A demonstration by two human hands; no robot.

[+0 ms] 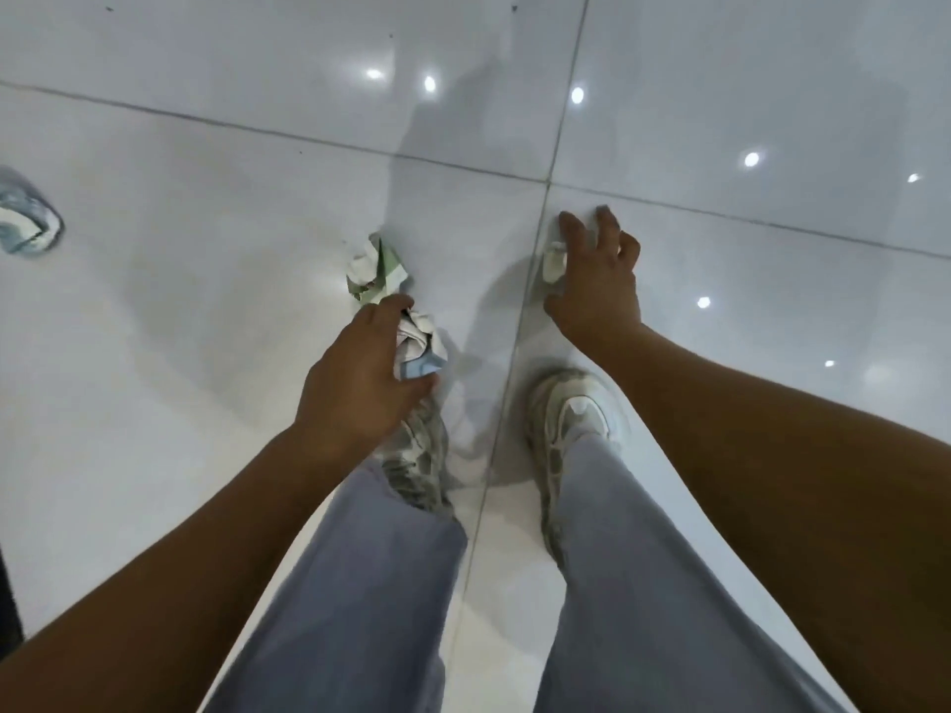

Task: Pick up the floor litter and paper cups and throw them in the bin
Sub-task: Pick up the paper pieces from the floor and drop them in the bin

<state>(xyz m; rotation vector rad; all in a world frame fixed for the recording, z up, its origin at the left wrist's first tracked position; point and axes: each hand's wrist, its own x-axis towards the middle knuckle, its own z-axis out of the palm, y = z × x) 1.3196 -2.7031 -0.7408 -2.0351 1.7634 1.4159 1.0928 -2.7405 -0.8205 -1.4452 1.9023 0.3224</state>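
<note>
1. Gripping a crumpled white-and-blue paper wad (pixel 418 347), the left hand (pixel 363 380) hung above the glossy white tiled floor (pixel 206 280), its fingers curled round the wad.
2. A crumpled green-and-white paper scrap (pixel 378 272) lay on the floor just beyond that wad, apart from the hand.
3. The right hand (pixel 597 285) reached down, fingers spread and bent over a small white paper piece (pixel 555 262) beside the tile seam; whether it gripped the piece could not be told.
4. A blurred blue-and-white crushed paper item (pixel 28 216) lay far left of the wad.
5. Two pale grey sneakers (pixel 571 424) stood nearer than the wad.
</note>
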